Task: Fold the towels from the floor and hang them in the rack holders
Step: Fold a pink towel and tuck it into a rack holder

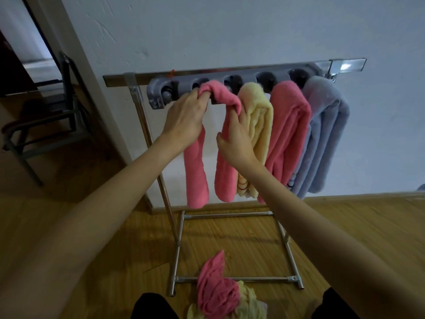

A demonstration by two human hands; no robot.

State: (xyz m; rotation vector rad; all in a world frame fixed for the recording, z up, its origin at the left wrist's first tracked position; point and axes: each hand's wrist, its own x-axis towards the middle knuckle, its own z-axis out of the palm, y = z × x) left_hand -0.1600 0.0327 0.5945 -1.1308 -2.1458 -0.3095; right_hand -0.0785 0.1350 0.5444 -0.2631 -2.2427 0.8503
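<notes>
Crumpled floor towels (218, 293) nearest; left hand (186, 113), right hand (236, 137) grip folded pink towel (220, 97).

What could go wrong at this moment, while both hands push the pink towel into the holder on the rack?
1. The pink towel, gripped by the left hand and right hand, may not be seated in the grey holder strip and could slip down.
2. The right hand touches the yellow towel and might pull it loose.
3. The towel pile lies near the feet, a possible tripping risk.
</notes>
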